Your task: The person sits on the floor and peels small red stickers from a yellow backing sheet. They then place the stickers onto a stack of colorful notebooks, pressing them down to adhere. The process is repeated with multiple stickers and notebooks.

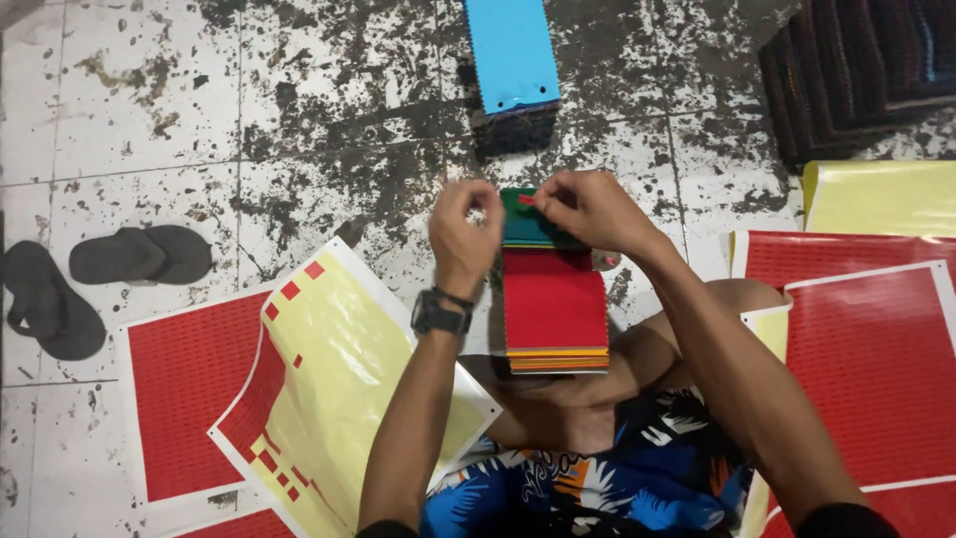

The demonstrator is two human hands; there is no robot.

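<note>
Over the swatch stack (pixel 554 309), both hands (pixel 464 231) (pixel 588 209) pinch its top edge.

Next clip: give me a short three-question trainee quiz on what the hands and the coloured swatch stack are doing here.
1. True or false: both hands meet at the far end of the swatch stack.
2. Which wrist carries the black wristwatch? A) left B) right C) neither
3. Fill in: the sheet on top of the stack, nearest the person, is ____ in colour.

Key:
1. True. The left hand and right hand pinch at the green end of the stack.
2. A.
3. Red.
</note>
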